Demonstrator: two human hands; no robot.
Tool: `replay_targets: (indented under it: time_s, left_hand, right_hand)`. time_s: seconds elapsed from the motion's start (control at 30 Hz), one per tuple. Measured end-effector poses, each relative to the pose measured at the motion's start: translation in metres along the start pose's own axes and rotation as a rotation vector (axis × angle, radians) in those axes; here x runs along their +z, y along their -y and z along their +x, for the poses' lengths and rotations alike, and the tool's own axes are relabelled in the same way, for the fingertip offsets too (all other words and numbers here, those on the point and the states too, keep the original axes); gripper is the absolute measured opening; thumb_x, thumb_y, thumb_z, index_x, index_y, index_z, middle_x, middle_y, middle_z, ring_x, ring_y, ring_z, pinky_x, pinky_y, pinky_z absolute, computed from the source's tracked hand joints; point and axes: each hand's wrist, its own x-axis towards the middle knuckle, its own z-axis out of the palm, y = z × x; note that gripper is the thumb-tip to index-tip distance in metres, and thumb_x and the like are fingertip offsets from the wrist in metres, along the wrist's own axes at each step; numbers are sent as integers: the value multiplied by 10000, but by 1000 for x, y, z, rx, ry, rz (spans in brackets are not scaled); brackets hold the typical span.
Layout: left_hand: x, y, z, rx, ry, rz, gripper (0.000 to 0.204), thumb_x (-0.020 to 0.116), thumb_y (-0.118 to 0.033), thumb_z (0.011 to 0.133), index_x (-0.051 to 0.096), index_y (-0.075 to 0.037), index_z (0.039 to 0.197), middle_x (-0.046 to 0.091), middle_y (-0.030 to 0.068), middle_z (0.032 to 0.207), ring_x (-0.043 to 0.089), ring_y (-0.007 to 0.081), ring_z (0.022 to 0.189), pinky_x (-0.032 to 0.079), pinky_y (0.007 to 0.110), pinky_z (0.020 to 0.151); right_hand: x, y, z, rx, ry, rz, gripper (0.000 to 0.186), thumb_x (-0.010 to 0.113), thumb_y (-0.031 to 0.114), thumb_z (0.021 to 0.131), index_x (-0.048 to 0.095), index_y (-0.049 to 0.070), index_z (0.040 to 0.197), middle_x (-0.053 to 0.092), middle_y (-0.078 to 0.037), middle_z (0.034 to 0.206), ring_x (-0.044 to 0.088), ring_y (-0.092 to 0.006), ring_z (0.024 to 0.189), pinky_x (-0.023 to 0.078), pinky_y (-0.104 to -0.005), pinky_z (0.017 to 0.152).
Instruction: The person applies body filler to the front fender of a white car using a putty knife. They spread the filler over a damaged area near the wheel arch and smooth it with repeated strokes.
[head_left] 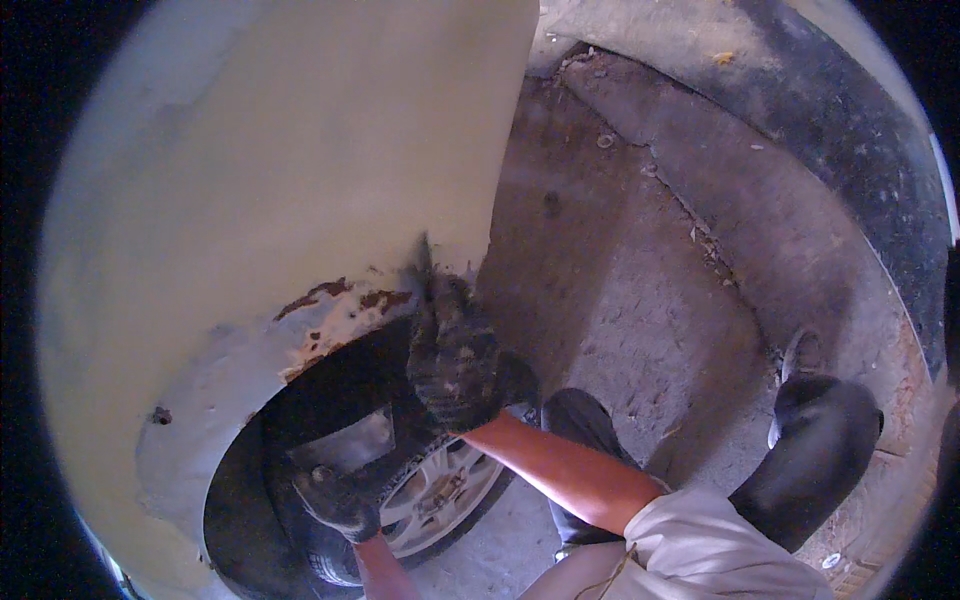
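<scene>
My right hand (455, 365), in a dirty dark work glove, is closed round a narrow dark blade-like tool (424, 262), its tip blurred. The tool's tip is at the pale yellowish car body panel (300, 150), just above the wheel arch edge. Lower left, my gloved left hand (338, 503) grips a flat grey rectangular plate (352, 441) by its near corner, in front of the dark wheel arch. Along the arch, the panel has a rusty, flaked patch (335, 325) with bare brown and whitish spots. What lies on the plate, if anything, I cannot make out.
A wheel with a silver spoked rim (445, 495) stands under the arch, close to both hands. A grey repaired area (205, 420) with a small dark hole lies left of it. My bent legs (820, 460) rest on the cracked, dusty concrete floor (640, 300); debris lines the crack.
</scene>
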Motion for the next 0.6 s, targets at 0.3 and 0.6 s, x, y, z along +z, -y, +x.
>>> replay_targets:
  time_s: [0.3, 0.6]
  left_hand:
    - [4, -9, 2, -11, -58, -140, 561, 496, -428, 957, 482, 10, 1307, 514, 250, 1279, 505, 401, 1156, 440, 466, 952]
    - [2, -25, 26, -178, -3, -193, 281, 419, -257, 992, 547, -14, 1051, 555, 216, 1035, 555, 337, 778, 457, 448, 624]
  right_hand:
    - [-54, -29, 35, 294, -212, 187, 584, 525, 27, 794, 478, 52, 1376, 552, -196, 1270, 547, -370, 1127, 465, -419, 925]
    - [-34, -8, 40, 88, -117, -106, 551, 524, -13, 815, 493, 66, 1359, 501, -188, 1352, 492, -366, 1228, 413, -441, 1034]
